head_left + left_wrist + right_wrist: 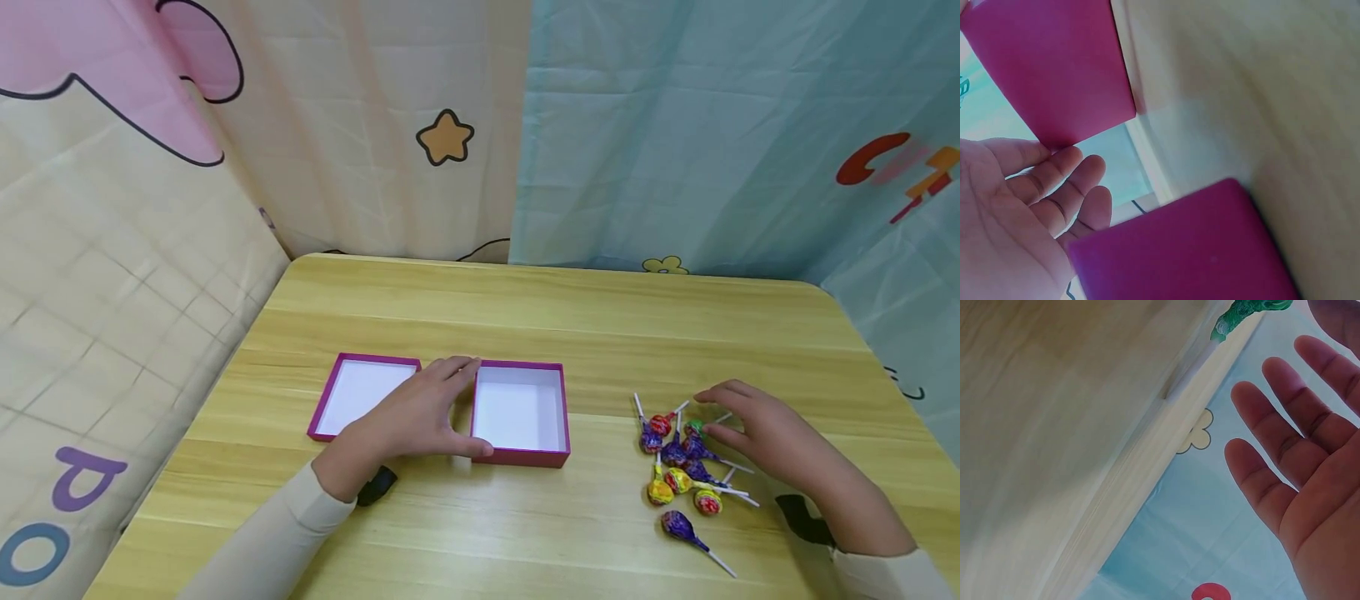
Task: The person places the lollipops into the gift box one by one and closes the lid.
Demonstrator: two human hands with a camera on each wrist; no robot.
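Lollipops (677,451) lie in a loose, overlapping cluster on the right of the worktop (465,533), with one purple lollipop (678,525) a little apart on the near side; we take it that they sit there because the right hand (776,442) can get at them easily. That hand hangs over the cluster's far right side, its fingers relaxed and apart, the thumb close to a green lollipop (694,428). We cannot tell whether they touch: the thumb covers part of the wrapper from above, and the right wrist view cuts the wrapper off at its top edge. Nor can we count the sweets, since heads and sticks cross one another. Further left stands an open box (522,457), its left side spanned by the left hand (420,408), thumb at the near corner and fingers at the far one, probably to steady it. Beyond lies the lid (367,392), its white inside upward, its right part hidden under that hand; the left wrist view shows lid and box apart. Dark pieces (377,486) below both wrists are hard for us to make out.
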